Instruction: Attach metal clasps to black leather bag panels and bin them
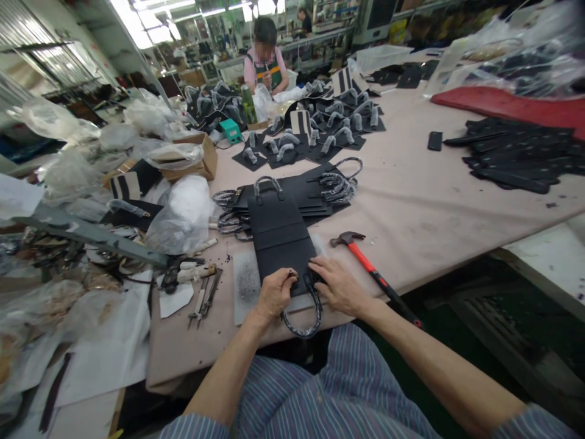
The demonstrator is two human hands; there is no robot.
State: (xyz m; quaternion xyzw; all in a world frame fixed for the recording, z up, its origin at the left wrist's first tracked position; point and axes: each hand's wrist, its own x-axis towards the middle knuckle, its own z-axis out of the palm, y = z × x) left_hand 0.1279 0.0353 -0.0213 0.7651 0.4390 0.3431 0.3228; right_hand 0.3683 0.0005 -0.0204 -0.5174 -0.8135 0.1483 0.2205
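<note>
A flat black bag panel lies in front of me on a pale board, with a plastic-wrapped handle at each end. My left hand is over the panel's near left part, thumb and fingertips pinched on something small that I cannot make out. At the near right corner my right hand presses down, its fingers closed about the base of the near handle. That handle loops toward my body, over the table edge. Beside my right hand lies a claw hammer with a red and black grip.
More black panels with wrapped handles are stacked just beyond. Dividers and other tools lie at left near plastic bags. Black strips and a phone are at right. Across the table a person works.
</note>
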